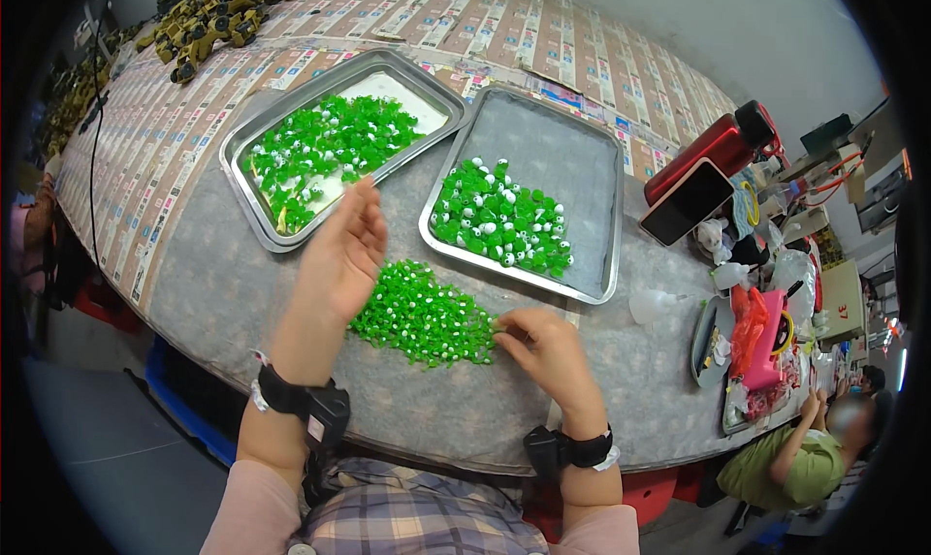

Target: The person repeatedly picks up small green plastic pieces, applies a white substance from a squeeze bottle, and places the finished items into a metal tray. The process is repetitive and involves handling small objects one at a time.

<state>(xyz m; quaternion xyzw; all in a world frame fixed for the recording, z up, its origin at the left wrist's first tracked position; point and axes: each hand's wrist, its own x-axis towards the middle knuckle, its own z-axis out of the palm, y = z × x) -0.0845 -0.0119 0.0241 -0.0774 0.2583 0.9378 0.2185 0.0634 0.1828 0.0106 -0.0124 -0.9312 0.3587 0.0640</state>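
Note:
A heap of small green plastic pieces with white dots [427,313] lies on the grey table covering between my hands. My right hand [548,351] is at the heap's right edge, thumb and forefinger pinched together; anything between the tips is too small to make out. Over the front rim of the left metal tray [254,227], my left hand [354,245] is raised with loosely bent fingers, and I see nothing in it. Loose green and white pieces [335,133] are spread in that tray. The right metal tray [582,264] holds green pieces with larger white balls [499,216].
The left tray's corner overlaps the right tray. A red bottle [703,153] and a phone [687,201] stand at the right, near a pink basket [768,342] and plastic bags. Olive toy vehicles [208,27] are piled far left. A person in green [800,468] sits at right.

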